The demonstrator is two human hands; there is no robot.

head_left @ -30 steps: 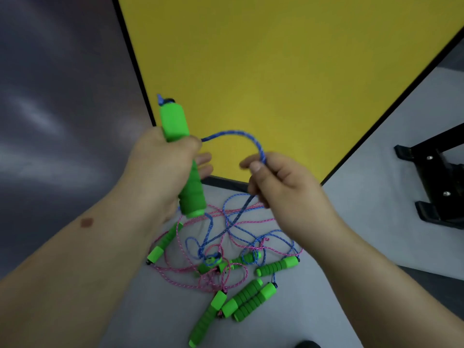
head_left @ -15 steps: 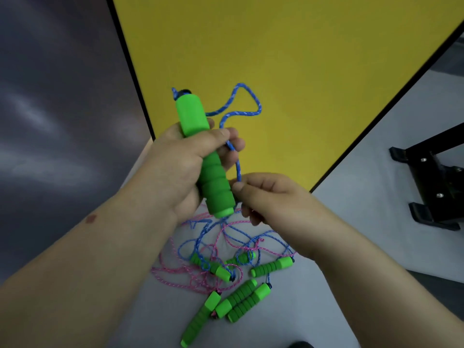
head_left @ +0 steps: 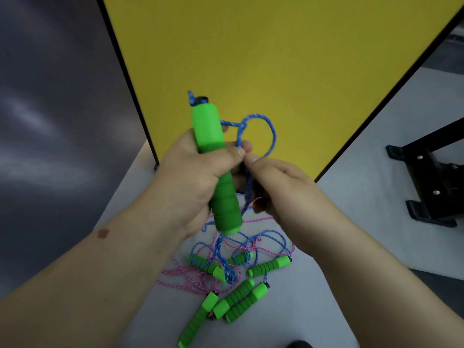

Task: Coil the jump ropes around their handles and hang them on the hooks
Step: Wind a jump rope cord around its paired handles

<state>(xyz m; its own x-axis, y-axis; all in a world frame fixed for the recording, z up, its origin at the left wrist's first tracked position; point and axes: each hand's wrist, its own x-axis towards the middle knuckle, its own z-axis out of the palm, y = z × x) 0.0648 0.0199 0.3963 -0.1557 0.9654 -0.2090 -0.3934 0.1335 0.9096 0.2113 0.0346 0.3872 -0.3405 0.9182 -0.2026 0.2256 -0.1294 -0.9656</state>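
Since a moment ago, the right hand (head_left: 281,189) has risen, pinching the blue rope (head_left: 261,129) beside the green handle (head_left: 216,167) gripped by the left hand (head_left: 190,182). Coiling has barely begun. Other ropes lie tangled; nothing visibly hung.

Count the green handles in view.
7, perhaps more under the ropes. One in the left hand; on the table.

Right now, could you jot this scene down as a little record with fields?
left hand: grips an upright green handle
right hand: pinches the blue rope beside that handle
rope state: one loose loop above the hands
table: pile of loose handles, tangled blue and pink rope
behind: yellow panel
hooks: not in view
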